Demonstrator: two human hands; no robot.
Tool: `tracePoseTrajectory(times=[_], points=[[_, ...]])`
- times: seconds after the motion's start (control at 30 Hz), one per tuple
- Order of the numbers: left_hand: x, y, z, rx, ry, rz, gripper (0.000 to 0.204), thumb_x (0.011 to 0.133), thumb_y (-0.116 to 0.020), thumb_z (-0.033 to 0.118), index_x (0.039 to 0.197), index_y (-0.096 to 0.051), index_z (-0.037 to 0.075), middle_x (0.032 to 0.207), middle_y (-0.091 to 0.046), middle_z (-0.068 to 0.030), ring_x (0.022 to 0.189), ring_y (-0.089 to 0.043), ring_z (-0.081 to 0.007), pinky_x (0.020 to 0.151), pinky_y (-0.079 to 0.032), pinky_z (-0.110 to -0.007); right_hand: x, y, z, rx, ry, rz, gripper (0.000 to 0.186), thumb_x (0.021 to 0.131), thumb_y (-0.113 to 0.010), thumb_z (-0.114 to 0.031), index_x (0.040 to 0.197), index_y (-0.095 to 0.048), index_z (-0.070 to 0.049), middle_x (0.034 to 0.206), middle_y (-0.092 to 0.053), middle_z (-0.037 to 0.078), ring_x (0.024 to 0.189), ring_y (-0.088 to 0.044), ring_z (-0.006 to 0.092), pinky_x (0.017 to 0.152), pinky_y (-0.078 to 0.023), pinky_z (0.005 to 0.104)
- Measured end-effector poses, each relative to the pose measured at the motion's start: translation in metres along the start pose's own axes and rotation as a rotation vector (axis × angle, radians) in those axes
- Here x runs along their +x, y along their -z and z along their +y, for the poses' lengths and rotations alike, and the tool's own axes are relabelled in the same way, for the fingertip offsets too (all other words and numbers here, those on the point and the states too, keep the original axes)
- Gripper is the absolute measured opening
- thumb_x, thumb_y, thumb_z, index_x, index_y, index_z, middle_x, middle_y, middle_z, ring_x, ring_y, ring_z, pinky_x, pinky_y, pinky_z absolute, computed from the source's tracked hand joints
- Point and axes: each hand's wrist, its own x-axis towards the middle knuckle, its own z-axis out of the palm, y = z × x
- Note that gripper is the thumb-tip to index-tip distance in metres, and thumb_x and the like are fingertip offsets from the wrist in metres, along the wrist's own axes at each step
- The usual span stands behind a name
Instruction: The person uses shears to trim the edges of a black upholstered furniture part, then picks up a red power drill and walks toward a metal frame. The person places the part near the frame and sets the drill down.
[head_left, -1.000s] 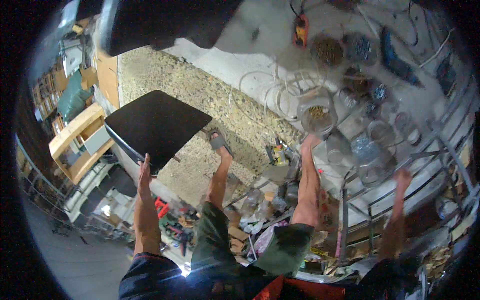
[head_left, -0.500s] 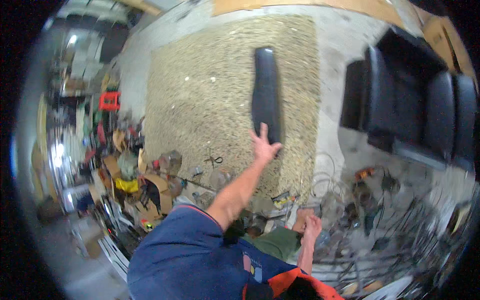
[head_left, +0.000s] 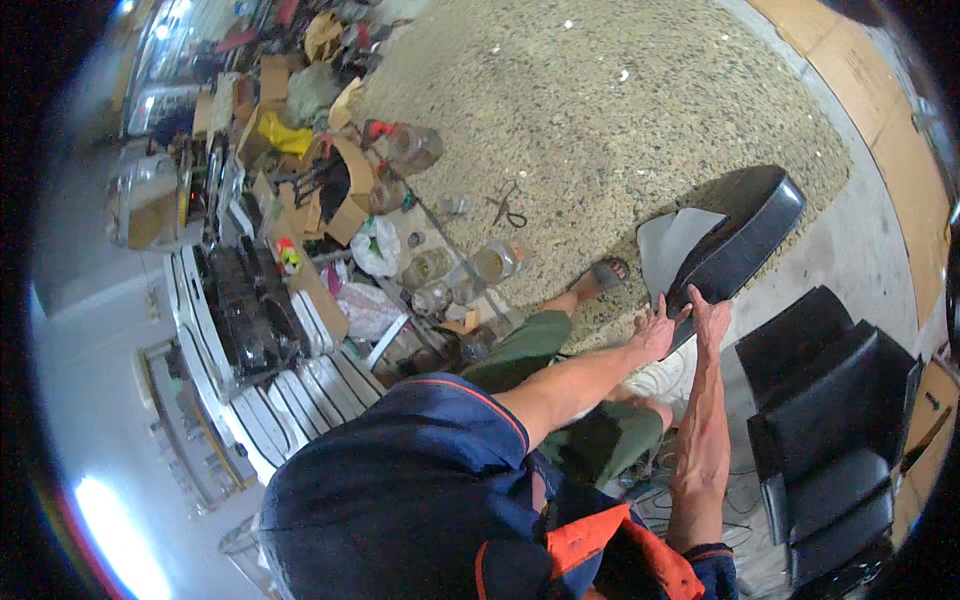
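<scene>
A long black padded piece [head_left: 745,220] with a grey flap [head_left: 668,245] lies at a slant over the speckled floor covering [head_left: 560,120], right of centre. My left hand [head_left: 655,330] grips the near end beside the flap, fingers bent. My right hand [head_left: 708,315] holds the same end a little farther right, fingers bent over its edge. My sandalled foot [head_left: 605,275] rests left of the piece. Small black scissors, or a similar tool [head_left: 508,210], lie on the speckled surface.
Cardboard boxes [head_left: 350,200], plastic jars [head_left: 495,262] and mixed clutter crowd the left, beside stacked white and black panels [head_left: 260,400]. Several black padded seat parts [head_left: 820,440] stand at lower right. A long cardboard sheet [head_left: 890,150] runs along the right.
My view has swung round. The black piece, earlier held by my left hand alone, is turned with its grey flap showing, and my right hand has come onto it beside the left.
</scene>
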Motion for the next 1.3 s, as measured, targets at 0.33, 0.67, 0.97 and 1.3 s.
tracePoseTrajectory(times=[0.33, 0.67, 0.97, 1.3], points=[[-0.001, 0.052, -0.057, -0.545, 0.088, -0.020, 0.049, 0.080, -0.072, 0.033, 0.121, -0.072, 0.006, 0.124, -0.069, -0.0182, 0.115, -0.065, -0.0313, 0.098, -0.050, -0.041, -0.003, 0.001, -0.012, -0.133, -0.075, -0.049, 0.119, 0.064, -0.089, -0.057, 0.137, -0.029, 0.016, 0.131, -0.053, 0.039, 0.120, -0.059, 0.0474, 0.098, -0.051, 0.0514], [-0.066, 0.118, -0.113, -0.651, 0.348, 0.038, 0.042, 0.092, -0.068, 0.032, 0.122, -0.067, 0.003, 0.088, -0.068, -0.0065, 0.063, -0.059, -0.0163, 0.060, -0.052, -0.035, -0.051, -0.040, 0.061, 0.065, 0.237, -0.036, 0.095, 0.078, -0.081, -0.043, 0.146, -0.037, 0.007, 0.122, -0.062, 0.033, 0.110, -0.061, 0.0483, 0.092, -0.049, 0.0515], [0.006, 0.080, -0.079, -0.462, 0.069, -0.076, 0.088, 0.071, -0.080, 0.031, 0.146, -0.046, 0.001, 0.136, -0.061, -0.0212, 0.124, -0.059, -0.0364, 0.105, -0.047, -0.043, -0.092, -0.062, 0.065, 0.197, 0.218, -0.058, 0.105, 0.083, -0.078, -0.042, 0.157, -0.017, 0.001, 0.117, -0.068, 0.028, 0.105, -0.066, 0.0434, 0.090, -0.050, 0.0463], [0.050, 0.091, -0.043, -0.452, 0.075, -0.182, 0.059, 0.067, -0.082, 0.033, 0.112, -0.070, -0.004, 0.110, -0.071, -0.0239, 0.105, -0.069, -0.0379, 0.087, -0.056, -0.045, -0.087, -0.113, 0.035, -0.494, -0.239, 0.033, 0.102, 0.079, -0.079, -0.050, 0.146, -0.026, 0.006, 0.100, -0.072, 0.019, 0.088, -0.073, 0.0375, 0.072, -0.059, 0.0505]])
